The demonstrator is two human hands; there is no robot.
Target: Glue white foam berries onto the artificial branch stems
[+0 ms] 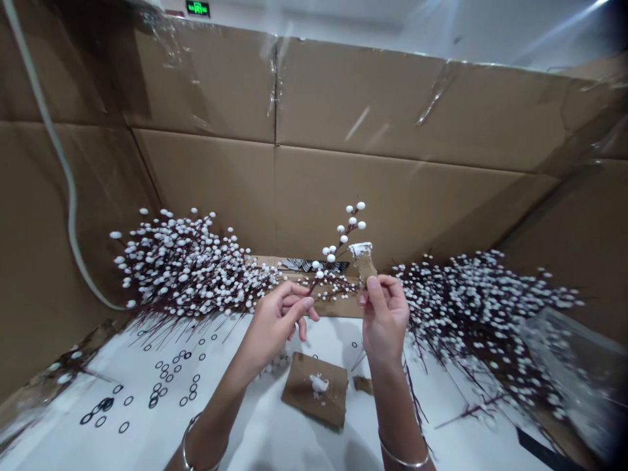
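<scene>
Between the thumb and fingers of my left hand [282,317] is the stem of a white berry branch [331,250], which tilts up to the right. My right hand [386,320] pinches a small strip of cardboard [365,265] upright, its top edge coated in white paste. The strip stands just right of the branch's berries; whether they touch I cannot tell. Below and between my hands, a square piece of cardboard [314,392] lies on the white table with a dab of white paste [318,384] on it. A small cardboard scrap [363,384] is beside it.
A large pile of white berry branches [181,261] lies at the left, another pile [471,301] at the right. Several black rings [164,373] are scattered over the white table [235,418] on the left. Clear plastic [574,366] covers part of the right side. Cardboard walls [343,163] enclose the table.
</scene>
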